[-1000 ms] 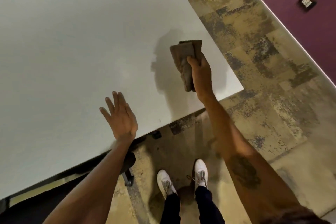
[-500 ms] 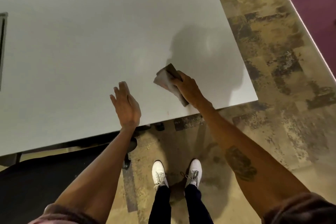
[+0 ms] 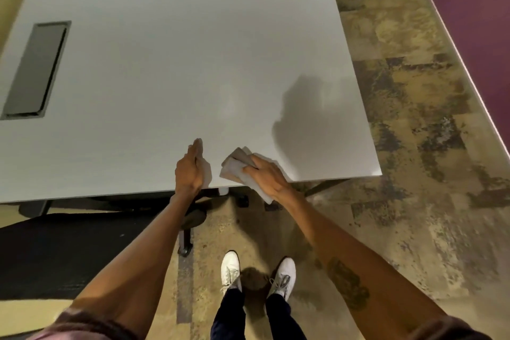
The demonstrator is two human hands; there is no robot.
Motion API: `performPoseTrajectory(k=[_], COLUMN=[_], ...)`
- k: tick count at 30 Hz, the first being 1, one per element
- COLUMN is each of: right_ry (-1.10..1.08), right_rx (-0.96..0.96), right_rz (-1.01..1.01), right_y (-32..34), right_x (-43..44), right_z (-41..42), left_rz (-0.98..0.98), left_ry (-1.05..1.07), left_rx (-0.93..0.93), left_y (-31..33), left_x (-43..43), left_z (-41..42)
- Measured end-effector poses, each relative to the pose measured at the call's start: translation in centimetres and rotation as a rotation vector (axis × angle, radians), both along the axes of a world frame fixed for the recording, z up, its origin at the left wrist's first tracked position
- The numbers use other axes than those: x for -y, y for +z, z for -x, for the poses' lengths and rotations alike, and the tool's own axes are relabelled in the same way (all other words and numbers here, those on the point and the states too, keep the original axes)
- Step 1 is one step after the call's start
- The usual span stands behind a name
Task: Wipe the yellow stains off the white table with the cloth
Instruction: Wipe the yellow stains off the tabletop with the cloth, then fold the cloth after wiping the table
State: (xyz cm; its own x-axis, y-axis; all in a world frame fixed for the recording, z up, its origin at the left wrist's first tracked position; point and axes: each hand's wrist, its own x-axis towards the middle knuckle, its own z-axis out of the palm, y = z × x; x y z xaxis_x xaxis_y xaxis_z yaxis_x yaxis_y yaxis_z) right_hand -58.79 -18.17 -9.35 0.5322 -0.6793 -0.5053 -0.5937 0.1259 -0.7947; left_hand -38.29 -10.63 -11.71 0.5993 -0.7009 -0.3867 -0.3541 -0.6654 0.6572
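Note:
The white table (image 3: 171, 69) fills the upper part of the head view. My right hand (image 3: 266, 176) presses a folded grey-brown cloth (image 3: 234, 164) flat on the table at its near edge, and part of the cloth hangs over the edge. My left hand (image 3: 190, 167) rests edge-on at the table's near edge, just left of the cloth, fingers straight and together, holding nothing. I see no yellow stain on the surface from here.
A grey rectangular cable hatch (image 3: 36, 69) is set into the table at the left. A black office chair (image 3: 55, 251) stands under the near edge at the left. Patterned carpet (image 3: 414, 146) lies to the right, with a purple wall (image 3: 474, 22) beyond it.
My right hand has brought the cloth down from mid-air onto the table and drawn it back to the near edge. My left hand turned from flat to edge-on. The view pulled back.

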Motion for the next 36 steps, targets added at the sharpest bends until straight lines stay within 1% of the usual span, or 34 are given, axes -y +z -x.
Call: performPoseTrajectory(k=[3,6,8,11,14,16,19,21,26,29,31,36], right_ry=[0.024,0.003,-0.03,-0.116,-0.197,-0.231,-0.23,-0.226,-0.266,-0.284,-0.268,-0.222], right_rx=[-0.006,0.01,0.023,0.047,0.067,0.089,0.157,0.177,0.139,0.089,0.04,0.009], right_rz=[-0.025,-0.074,-0.111,-0.218,-0.286,-0.3,-0.287,-0.249,-0.128,-0.089,-0.08,-0.071], right_y=[0.4,0.7,0.9,1.5,2.6,3.7,6.0,7.4,10.2,11.0,11.2,10.2], right_x=[-0.8,-1.4,-1.5,-1.7,-2.3,-2.8,-3.2,-3.3,-4.5,-5.4,-6.1,-8.2], right_z=[0.1,0.2,0.1,-0.7,-2.6,-4.6,-8.9,-12.3,-22.8,-29.7,-33.9,-42.2], left_rz=[-0.007,-0.057,-0.106,-0.138,-0.177,-0.208,-0.231,-0.204,-0.105,-0.018,0.005,-0.006], left_ry=[-0.042,-0.051,-0.107,-0.186,-0.287,-0.312,-0.253,-0.184,0.051,0.139,0.182,0.281], left_rx=[-0.04,-0.054,-0.027,-0.006,-0.002,0.003,0.076,0.119,0.21,0.26,0.265,0.21], left_y=[1.1,2.0,2.4,3.0,4.1,5.1,6.6,7.7,10.8,12.4,13.1,12.8], left_x=[-0.3,-0.3,-0.1,0.2,0.7,0.8,0.0,-1.1,-4.2,-6.1,-7.6,-11.4], left_z=[0.0,0.2,0.1,-1.0,-3.3,-5.4,-9.4,-12.3,-20.7,-25.2,-27.9,-33.5])
